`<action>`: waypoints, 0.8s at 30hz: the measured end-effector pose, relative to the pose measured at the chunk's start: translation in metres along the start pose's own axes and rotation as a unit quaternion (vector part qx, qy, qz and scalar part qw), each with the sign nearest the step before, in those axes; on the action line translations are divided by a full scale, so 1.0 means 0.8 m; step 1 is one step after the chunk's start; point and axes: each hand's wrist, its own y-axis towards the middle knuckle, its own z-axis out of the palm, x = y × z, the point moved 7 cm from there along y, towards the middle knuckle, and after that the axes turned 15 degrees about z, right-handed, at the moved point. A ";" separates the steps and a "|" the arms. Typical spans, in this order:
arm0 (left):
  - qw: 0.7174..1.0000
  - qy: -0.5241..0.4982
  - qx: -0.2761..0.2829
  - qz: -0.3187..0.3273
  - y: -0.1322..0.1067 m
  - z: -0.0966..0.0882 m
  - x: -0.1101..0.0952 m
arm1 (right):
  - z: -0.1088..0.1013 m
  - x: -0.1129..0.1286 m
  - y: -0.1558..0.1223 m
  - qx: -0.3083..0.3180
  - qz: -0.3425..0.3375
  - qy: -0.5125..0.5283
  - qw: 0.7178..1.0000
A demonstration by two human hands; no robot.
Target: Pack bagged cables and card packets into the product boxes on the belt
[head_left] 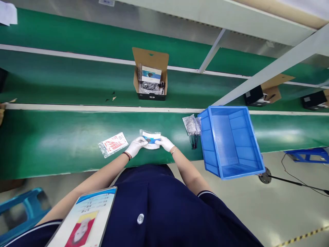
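Observation:
Both my hands wear white gloves and hold a small clear bag with a white and blue booklet [151, 140] on the green table, near its front edge. My left hand [135, 146] grips the bag's left side. My right hand [166, 143] grips its right side. A flat packet with red print [113, 144] lies to the left of my left hand. A clear bag of black cable [191, 126] lies to the right, next to the blue bin.
An empty blue plastic bin [229, 141] overhangs the table's front edge at right. On the green conveyor belt behind stands an open cardboard box [150, 74] holding bagged items. More open boxes [262, 93] sit further right. A blue stool [22, 207] is at lower left.

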 end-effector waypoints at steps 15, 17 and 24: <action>0.995 -0.035 -0.079 -0.041 -0.059 0.013 -0.018 | -0.247 0.016 -0.009 -0.385 0.093 -0.295 0.869; 0.992 -0.055 -0.105 -0.043 -0.060 0.015 -0.024 | -0.206 0.023 0.000 -0.342 0.082 -0.298 0.887; 0.961 -0.247 -0.117 -0.045 -0.034 0.037 -0.079 | -0.009 0.092 0.002 -0.037 -0.089 -0.035 0.995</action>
